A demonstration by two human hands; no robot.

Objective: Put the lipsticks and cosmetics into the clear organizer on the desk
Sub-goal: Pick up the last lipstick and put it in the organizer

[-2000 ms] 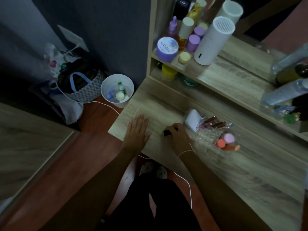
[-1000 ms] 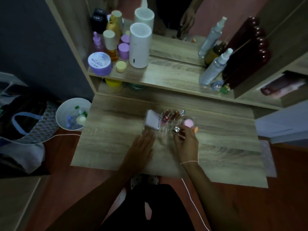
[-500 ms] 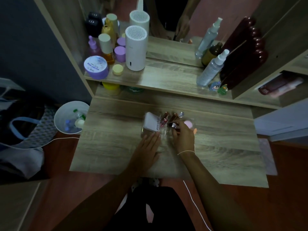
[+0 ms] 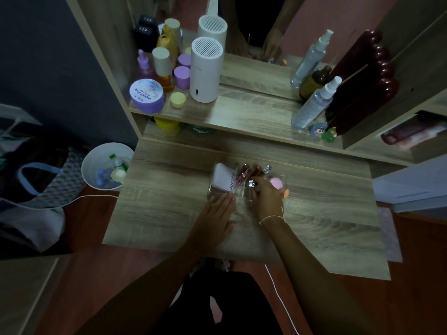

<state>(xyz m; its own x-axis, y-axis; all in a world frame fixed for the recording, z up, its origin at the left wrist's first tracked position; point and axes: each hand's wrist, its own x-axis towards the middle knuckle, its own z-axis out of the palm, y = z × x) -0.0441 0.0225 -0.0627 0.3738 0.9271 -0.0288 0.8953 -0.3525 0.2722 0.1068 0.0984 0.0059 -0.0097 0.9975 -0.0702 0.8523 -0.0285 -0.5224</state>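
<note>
A clear organizer (image 4: 212, 189) stands in the middle of the wooden desk (image 4: 314, 213). It holds a white box (image 4: 223, 178), several reddish lipsticks (image 4: 243, 174), a silver-capped tube (image 4: 266, 168) and a pink sponge (image 4: 275, 182). My right hand (image 4: 266, 201) is over the organizer's front, fingers closed around a small silver-capped lipstick (image 4: 251, 183) that it holds in a compartment. My left hand (image 4: 215, 218) lies flat on the desk, fingertips touching the organizer's front left corner.
The shelf above carries a white cylinder (image 4: 205, 71), a purple jar (image 4: 147, 95), bottles, spray bottles (image 4: 314, 105) and small figurines (image 4: 323, 132). A white bin (image 4: 106, 169) and a bag (image 4: 33, 180) sit on the floor to the left. A white cable (image 4: 280, 296) hangs off the desk front.
My right hand carried a small lipstick from the desk's left part to the organizer. My left hand slid up to the organizer's front. The view swung right.
</note>
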